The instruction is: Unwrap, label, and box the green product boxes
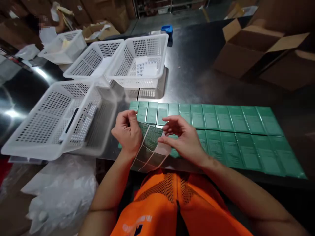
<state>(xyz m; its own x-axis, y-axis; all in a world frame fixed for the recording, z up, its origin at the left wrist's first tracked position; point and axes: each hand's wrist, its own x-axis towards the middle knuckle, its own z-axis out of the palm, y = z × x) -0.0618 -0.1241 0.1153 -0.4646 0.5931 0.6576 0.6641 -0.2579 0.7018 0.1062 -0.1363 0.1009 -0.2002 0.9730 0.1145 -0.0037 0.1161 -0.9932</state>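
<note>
My left hand (127, 131) grips the upper left edge of a label sheet (150, 151) with several dark printed stickers, held over the table's near edge. My right hand (183, 137) pinches the sheet's upper right part, thumb and fingers at one sticker. Behind and to the right lie two rows of flat green boxes (226, 131), side by side on the dark metal table (192, 75). The sheet's lower end hangs toward my orange vest.
A white perforated basket (56, 121) sits at the left. Two more baskets (137, 59) stand behind, one holding a label sheet. Open cardboard boxes (248, 49) sit at the far right. Clear plastic bags (59, 193) lie lower left. Another person is at the far left.
</note>
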